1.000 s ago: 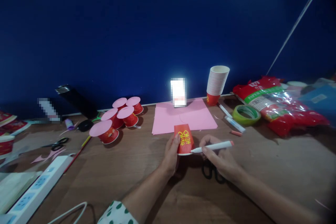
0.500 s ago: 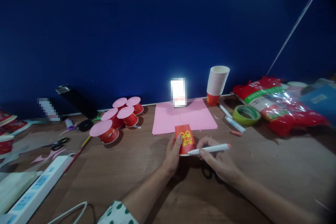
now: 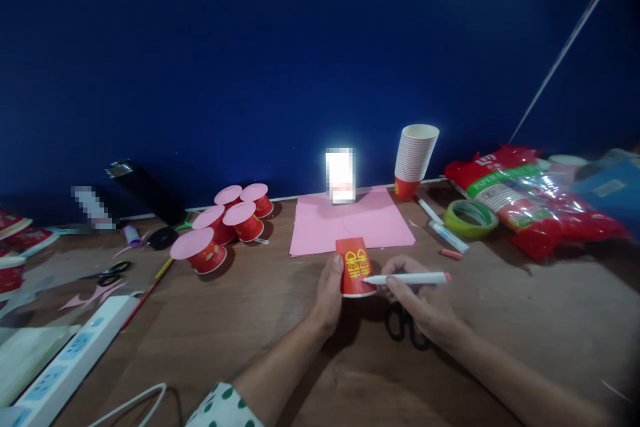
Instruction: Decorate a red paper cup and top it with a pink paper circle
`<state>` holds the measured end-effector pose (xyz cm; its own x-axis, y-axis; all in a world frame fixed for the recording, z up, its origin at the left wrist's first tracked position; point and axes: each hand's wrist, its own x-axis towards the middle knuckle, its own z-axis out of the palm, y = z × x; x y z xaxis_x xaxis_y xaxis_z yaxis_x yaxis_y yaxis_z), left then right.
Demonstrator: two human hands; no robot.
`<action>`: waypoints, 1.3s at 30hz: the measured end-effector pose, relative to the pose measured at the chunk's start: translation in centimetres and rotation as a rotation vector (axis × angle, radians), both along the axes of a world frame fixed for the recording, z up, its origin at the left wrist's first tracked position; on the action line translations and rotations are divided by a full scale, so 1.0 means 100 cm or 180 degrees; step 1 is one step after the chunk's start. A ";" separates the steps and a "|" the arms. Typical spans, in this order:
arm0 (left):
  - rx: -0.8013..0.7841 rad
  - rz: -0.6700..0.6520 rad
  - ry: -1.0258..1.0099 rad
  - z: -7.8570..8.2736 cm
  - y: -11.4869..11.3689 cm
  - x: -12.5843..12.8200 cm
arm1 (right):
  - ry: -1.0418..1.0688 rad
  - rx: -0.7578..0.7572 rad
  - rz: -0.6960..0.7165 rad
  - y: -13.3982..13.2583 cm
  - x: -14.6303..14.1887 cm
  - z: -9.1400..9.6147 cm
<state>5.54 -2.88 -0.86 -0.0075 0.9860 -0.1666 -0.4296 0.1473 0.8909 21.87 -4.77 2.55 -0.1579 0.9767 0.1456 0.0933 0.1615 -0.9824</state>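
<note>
My left hand (image 3: 330,290) grips a red paper cup (image 3: 353,257) with yellow characters, from its left side. The cup's white rim faces down toward me. Closed around a white marker (image 3: 415,278) with a pinkish end, my right hand (image 3: 415,297) holds it level, its tip at the cup's lower right side. Some fingers of the right hand are hidden behind the marker. Black-handled scissors (image 3: 400,327) lie on the table below the right hand. Just beyond the cup are pink paper sheets (image 3: 310,233).
Several red cups topped with pink discs (image 3: 193,244) stand left. A tall cup stack (image 3: 416,160), green tape roll (image 3: 469,221) and red plastic pack (image 3: 530,207) sit right. A power strip (image 3: 75,353) lies front left; a bright pixelated screen (image 3: 341,177) stands behind the paper.
The marker has moved right and slightly up, from the cup's rim to its printed side. The cup has turned a little in my left hand, and more of the scissors shows.
</note>
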 end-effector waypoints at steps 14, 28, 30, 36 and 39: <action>0.0096 -0.0041 0.0114 0.006 0.000 0.002 | -0.0209 -0.0060 0.0202 0.000 0.001 0.005; -0.0065 0.0007 -0.0002 0.000 0.001 0.000 | -0.0017 -0.0105 0.0133 0.002 0.002 -0.002; -0.0046 -0.0014 0.0011 0.000 0.002 0.000 | -0.0005 -0.0133 0.0071 0.002 0.001 -0.001; -0.0124 -0.0024 0.0022 -0.002 0.002 0.000 | 0.0105 -0.0202 0.0195 0.003 0.001 0.002; -0.0093 0.0078 0.0028 0.003 0.000 0.002 | 0.0158 -0.0229 0.0197 0.003 0.001 0.002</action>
